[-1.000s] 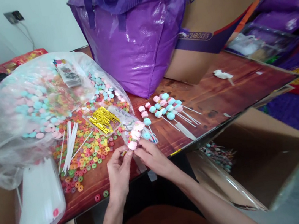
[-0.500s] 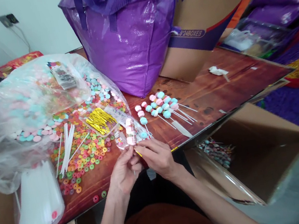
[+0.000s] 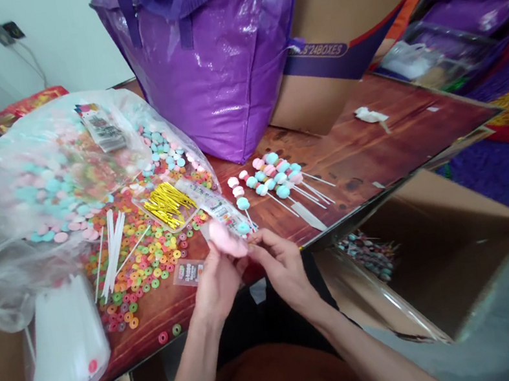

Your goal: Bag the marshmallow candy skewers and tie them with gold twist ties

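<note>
My left hand [image 3: 218,283] is closed around a candy skewer [image 3: 228,240], whose pink candies are blurred by motion. It lies tilted, its lower end toward my right hand [image 3: 283,265]. The thumb and fingertips of that hand pinch at this end; any small piece between them is too blurred to make out. Just beyond my hands is a strip of printed clear bags [image 3: 220,206]. A small printed bag [image 3: 189,271] lies left of my left hand. Gold twist ties [image 3: 168,204] fill a shallow clear tray. Finished-looking candy skewers [image 3: 274,177] in pink and blue lie to the right.
Ring candies [image 3: 148,255] are scattered at left, with white sticks [image 3: 112,251] among them. Behind lies a big clear bag [image 3: 32,157] of pink and blue candies. A purple bag [image 3: 215,79] and carton [image 3: 329,85] stand at the back. An open box [image 3: 425,265] sits below right.
The candy skewer has swung from upright to tilted across my hands. My right hand has shifted slightly right. The small printed bag left of my left hand now shows clearly.
</note>
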Demonstrator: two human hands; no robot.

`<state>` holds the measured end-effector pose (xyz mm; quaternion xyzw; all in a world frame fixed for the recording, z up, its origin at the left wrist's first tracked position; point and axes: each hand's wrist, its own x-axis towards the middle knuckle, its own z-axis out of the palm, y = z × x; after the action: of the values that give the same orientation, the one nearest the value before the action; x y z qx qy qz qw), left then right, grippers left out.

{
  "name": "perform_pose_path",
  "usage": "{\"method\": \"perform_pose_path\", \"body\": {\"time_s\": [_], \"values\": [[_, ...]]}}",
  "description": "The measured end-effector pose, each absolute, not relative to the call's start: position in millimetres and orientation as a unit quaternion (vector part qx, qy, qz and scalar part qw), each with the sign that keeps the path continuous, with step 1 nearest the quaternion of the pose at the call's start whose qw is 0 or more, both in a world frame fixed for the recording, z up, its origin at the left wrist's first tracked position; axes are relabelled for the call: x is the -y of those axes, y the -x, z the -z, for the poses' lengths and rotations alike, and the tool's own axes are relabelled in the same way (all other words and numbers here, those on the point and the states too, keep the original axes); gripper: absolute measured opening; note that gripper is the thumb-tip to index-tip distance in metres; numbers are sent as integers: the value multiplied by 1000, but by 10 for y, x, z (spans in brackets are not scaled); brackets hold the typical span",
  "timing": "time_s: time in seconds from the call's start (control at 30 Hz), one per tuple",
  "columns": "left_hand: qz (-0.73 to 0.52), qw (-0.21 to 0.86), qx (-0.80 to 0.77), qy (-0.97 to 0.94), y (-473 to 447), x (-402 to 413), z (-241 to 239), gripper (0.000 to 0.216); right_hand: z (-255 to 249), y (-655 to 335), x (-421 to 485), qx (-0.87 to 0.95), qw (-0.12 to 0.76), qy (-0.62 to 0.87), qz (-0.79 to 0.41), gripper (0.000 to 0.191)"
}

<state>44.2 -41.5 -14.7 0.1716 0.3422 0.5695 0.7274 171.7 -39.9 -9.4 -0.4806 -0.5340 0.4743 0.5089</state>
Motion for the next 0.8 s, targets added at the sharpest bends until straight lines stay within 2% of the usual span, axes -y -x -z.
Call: {"method": "perform_pose_path", "body": {"time_s": [0.07,0.17,0.33,0.4,0.5,0.57,0.63,0.7,0.8], "values": [[-565,693,-370,-251,-442,475,91,49,3,-1761,392,507,516,479,-497,16],[-529,640,-440,-344,-509,571,22,56,-126,-1817,421,518,531,482,-467,14],[-525,649,-465,-294,-670,607,1,41,-178,-1912,562,578,539,485,-375,14],[-516,649,-470,-302,-687,585,16,29,-117,-1935,623,552,509,499,-432,20],[-496,608,-489,-381,-621,566,50,16,13,-1905,715,465,454,494,-577,27],[-478,545,-495,-478,-495,589,59,14,81,-1877,780,397,460,485,-630,28],[-455,448,-511,-576,-285,652,50,12,132,-1928,843,331,512,497,-617,28],[-426,313,-576,-624,-9,752,43,11,198,-2127,901,272,588,530,-547,26],[-330,204,-653,-650,395,928,95,17,398,-2693,958,184,670,594,-407,22]]}}
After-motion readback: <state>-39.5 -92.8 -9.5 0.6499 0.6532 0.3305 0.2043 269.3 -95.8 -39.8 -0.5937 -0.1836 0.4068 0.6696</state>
